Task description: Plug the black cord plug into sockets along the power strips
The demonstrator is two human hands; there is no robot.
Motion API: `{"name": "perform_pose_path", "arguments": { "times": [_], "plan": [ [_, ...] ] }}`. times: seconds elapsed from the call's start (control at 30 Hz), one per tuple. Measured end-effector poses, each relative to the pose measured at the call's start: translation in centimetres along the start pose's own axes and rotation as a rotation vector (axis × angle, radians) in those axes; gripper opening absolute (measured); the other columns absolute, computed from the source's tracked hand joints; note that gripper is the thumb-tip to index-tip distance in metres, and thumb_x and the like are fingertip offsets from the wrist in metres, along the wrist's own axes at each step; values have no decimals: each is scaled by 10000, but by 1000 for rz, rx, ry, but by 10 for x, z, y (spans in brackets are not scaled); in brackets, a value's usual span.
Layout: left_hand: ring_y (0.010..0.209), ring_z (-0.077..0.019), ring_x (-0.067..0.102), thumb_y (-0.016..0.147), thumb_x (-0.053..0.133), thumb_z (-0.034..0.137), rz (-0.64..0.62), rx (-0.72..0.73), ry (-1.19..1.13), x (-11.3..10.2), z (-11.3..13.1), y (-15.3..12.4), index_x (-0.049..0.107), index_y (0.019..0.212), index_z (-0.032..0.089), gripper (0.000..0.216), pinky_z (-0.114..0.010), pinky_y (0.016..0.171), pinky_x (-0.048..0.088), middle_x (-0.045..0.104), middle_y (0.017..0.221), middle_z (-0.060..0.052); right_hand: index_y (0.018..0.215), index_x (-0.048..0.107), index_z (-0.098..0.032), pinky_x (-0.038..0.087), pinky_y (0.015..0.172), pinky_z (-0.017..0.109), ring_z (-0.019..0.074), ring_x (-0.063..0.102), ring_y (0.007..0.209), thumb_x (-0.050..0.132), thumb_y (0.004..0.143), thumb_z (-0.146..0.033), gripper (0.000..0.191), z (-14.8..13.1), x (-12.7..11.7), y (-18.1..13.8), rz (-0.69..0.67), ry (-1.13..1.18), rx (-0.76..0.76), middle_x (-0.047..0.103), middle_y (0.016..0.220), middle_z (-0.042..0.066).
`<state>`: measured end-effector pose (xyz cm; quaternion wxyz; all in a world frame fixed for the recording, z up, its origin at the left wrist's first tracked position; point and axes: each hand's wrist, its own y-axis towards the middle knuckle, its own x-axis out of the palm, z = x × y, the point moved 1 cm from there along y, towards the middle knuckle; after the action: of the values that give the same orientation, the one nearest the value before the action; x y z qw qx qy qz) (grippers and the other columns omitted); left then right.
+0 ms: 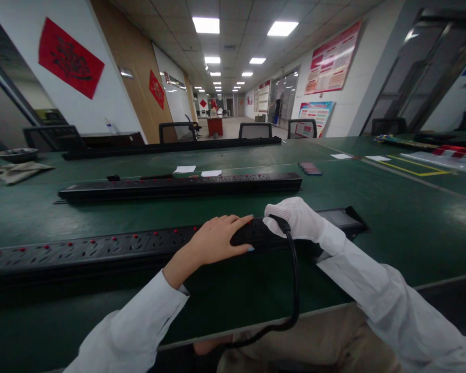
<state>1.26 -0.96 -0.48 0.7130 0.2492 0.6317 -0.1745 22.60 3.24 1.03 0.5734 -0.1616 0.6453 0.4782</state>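
power strip (101, 248) — long, black, near edge of your green table (392, 207); your left hand (217, 235) lies flat on it, unclenched — your gloved right hand (295, 220) clasps the black cable (295, 280) against it.

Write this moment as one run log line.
left hand: rests on power strip | right hand: gloved, grips black cable at strip

near power strip (101, 248): lies crosswise on the counter (373, 223), close to its front edge.
hands: left hand (217, 238) flat on top of the near power strip; right hand (295, 220) just right of it, on the same strip, around the cable's top end.
cable (294, 280): drops from the right hand over the counter's front edge.
second power strip (178, 186): behind the near one, parallel.
paper slips (184, 169): just behind the second power strip.
cloth (21, 171): far left, bowl (15, 154) behind it.
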Motion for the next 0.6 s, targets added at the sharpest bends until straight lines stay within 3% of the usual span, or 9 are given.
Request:
{"name": "perform_pose_path", "arguments": {
  "times": [0.6],
  "plan": [
    [1002,-228,514,768,349,622,-27,-3,29,-1,1,0,228,1335,282,672,-355,857,384,502,1175,-55,716,544,-181,264,539,206,77,456,518,379,819,-326,242,-1,-3,0,-11,26,1,530,549,-13]
  ]
}}
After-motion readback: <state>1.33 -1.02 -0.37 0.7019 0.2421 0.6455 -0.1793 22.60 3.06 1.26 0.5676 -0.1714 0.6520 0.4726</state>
